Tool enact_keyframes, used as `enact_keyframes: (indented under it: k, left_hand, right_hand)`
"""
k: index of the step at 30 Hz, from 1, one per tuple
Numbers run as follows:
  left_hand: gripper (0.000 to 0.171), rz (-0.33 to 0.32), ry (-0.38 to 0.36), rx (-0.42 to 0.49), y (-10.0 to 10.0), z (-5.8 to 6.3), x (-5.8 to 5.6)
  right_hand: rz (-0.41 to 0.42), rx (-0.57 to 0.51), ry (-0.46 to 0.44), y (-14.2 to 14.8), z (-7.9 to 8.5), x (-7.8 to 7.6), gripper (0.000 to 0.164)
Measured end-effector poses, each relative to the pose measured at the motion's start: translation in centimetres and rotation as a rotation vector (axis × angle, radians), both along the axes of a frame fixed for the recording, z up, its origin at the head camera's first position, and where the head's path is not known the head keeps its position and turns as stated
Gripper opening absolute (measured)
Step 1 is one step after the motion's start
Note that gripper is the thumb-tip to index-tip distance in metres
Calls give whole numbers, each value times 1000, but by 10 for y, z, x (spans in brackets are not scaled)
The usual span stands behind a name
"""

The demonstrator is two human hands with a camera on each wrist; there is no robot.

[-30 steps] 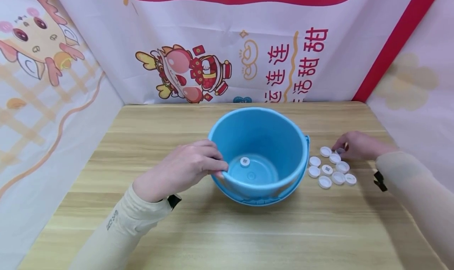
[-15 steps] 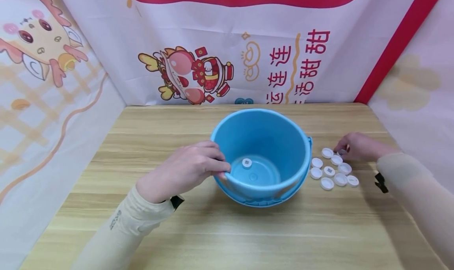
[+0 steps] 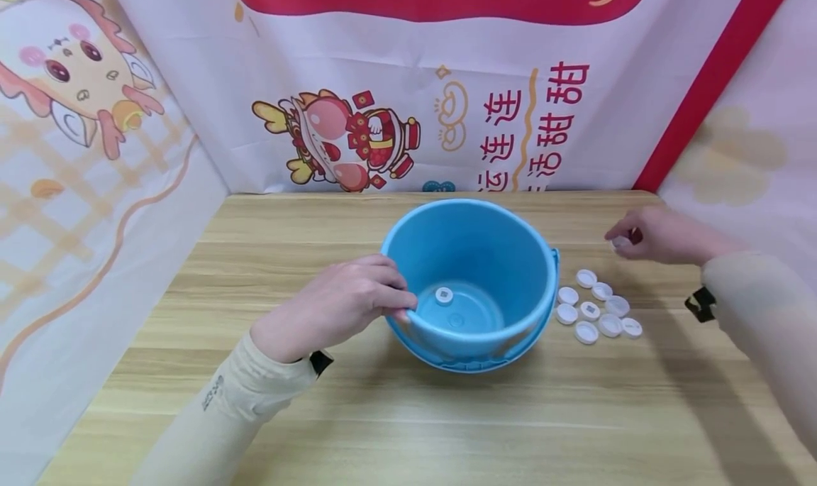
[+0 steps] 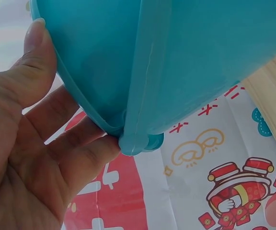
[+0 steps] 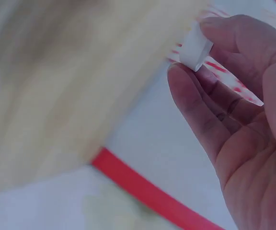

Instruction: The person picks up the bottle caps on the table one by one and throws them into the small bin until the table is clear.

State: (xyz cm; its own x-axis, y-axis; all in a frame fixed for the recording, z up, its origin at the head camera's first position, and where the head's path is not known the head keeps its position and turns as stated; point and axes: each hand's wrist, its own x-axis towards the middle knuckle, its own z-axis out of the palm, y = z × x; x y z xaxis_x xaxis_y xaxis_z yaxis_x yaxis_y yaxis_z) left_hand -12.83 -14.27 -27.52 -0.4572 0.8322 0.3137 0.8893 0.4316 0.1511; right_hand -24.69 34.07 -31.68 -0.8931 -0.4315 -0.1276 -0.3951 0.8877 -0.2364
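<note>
A blue bucket [image 3: 472, 259] stands upright on the table, its handle folded down. My left hand [image 3: 341, 305] grips the bucket's left rim; in the left wrist view the thumb presses one face of the rim [image 4: 66, 79] and the fingers lie on the other. One white bottle cap [image 3: 444, 296] lies on the bucket's floor. Right of the bucket, my right hand [image 3: 664, 236] pinches another white cap [image 5: 196, 47] between thumb and fingertips, above the table. Several more white caps [image 3: 590, 311] lie in a loose cluster just below that hand, most with hollow side up.
The wooden table [image 3: 383, 422] ends at the back against a printed cloth [image 3: 383, 60]. A second cloth [image 3: 108, 209] hangs along the left side and another [image 3: 734, 145] along the right.
My right hand has lifted a white cap off the far side of the cluster and moved up and back with it. My left hand stays on the bucket rim.
</note>
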Motion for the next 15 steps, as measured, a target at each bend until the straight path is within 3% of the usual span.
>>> enact_keyframes:
  k: [5,10,15]
  left_hand:
    - [27,-6,2,15,-1,0,0]
    - [27,-9,0,18,-1,-1,-1]
    - [27,-6,-4,18,-1,0,0]
  right_hand:
    - [-1,1,116,-20,48,4,35]
    - [64,35,242,-42,92,9,41]
    - [132,64,279,-73,125,17,43]
